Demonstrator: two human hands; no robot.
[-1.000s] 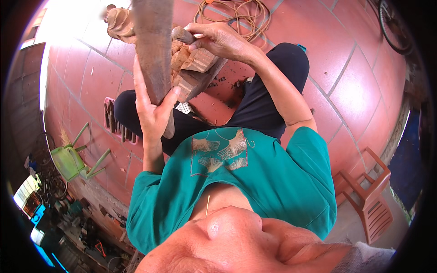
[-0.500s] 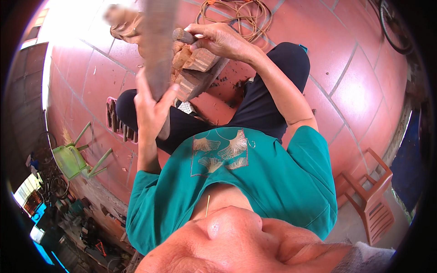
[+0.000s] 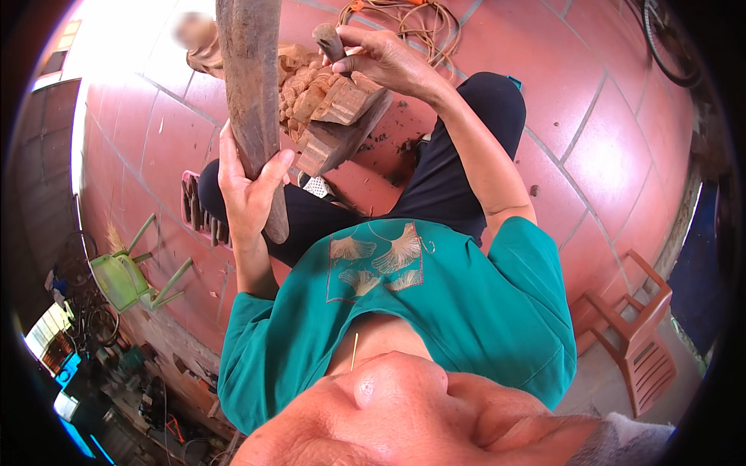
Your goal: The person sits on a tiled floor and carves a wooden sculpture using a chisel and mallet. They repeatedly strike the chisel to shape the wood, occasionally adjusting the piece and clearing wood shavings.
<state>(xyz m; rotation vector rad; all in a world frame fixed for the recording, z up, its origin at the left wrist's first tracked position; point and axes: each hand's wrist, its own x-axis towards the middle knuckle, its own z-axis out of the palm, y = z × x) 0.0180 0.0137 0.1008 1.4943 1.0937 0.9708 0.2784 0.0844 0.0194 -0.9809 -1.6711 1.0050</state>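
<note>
left grip (image 3: 247,188): wooden club (image 3: 252,85) | right grip (image 3: 382,62): handle (image 3: 329,43) | carving (image 3: 308,95): between, apparently lower

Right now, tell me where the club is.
In the head view, the club is left of centre, held in the left hand, crossing in front of the carving and running to the top edge.

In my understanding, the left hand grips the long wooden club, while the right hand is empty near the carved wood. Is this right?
Not quite: the right hand is not empty. The head view shows it holding a short round-ended tool near the carved wood. The left hand does grip the long wooden club.
</note>
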